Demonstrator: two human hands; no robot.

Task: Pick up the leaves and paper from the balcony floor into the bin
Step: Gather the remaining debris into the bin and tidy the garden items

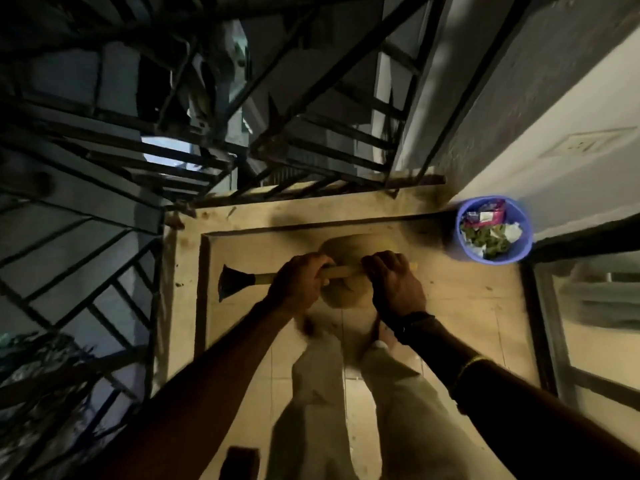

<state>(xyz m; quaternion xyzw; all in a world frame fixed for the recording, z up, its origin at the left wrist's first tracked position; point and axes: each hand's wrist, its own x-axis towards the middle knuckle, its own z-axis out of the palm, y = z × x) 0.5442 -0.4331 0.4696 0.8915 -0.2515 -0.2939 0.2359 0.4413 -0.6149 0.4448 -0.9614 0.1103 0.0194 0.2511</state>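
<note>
Above the balcony floor (pixel 467 306), both hands gripped a wooden-handled brush (pixel 341 271). The left hand (pixel 301 282) sat nearer its dark head (pixel 233 282) and the right hand (pixel 394 282) near the free end. They held it level, likely a two-handed grip for sweeping. The leaves (pixel 491 242) and paper (pixel 512 232) lay in the blue bin (pixel 465 249), tucked into the far right corner against the wall (pixel 554 168), probably to leave the floor free. Only faint specks showed on the beige tiles. A metal railing (pixel 173 150) closed the front and left.

Left grip (pixel 299 282), right grip (pixel 394 282) round wooden handle (pixel 343 271)
</note>
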